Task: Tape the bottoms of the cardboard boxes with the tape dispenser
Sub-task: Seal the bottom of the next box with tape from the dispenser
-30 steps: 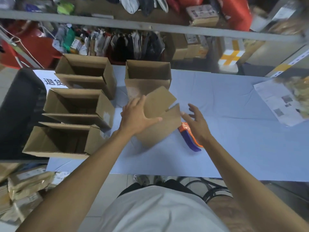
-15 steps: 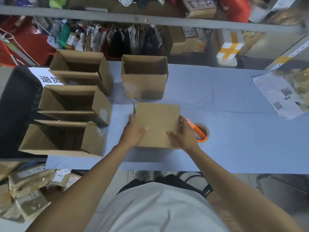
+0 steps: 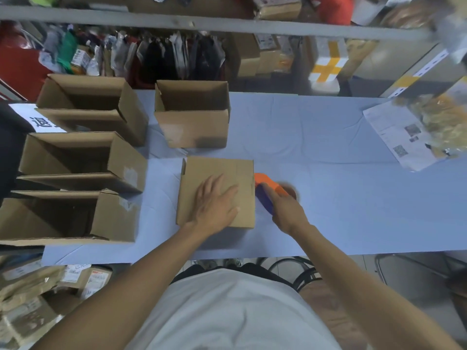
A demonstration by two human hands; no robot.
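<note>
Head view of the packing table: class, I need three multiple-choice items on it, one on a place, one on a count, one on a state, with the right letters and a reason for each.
1. Where is the tape dispenser?
A. Right of the closed box
B. Inside an open box
C. On the paper sheet

2. How many open boxes stand on the table?
A. Two
B. Four
C. Six

3. What is the left hand doing?
A. Gripping the dispenser
B. Lying flat on the closed box
C. Hanging off the table

Answers:
1 A, the orange and blue dispenser sits beside the box's right edge, under the right hand.
2 B, three open boxes stand at the left and one behind the closed box.
3 B, its fingers are spread on the cardboard top.
</note>
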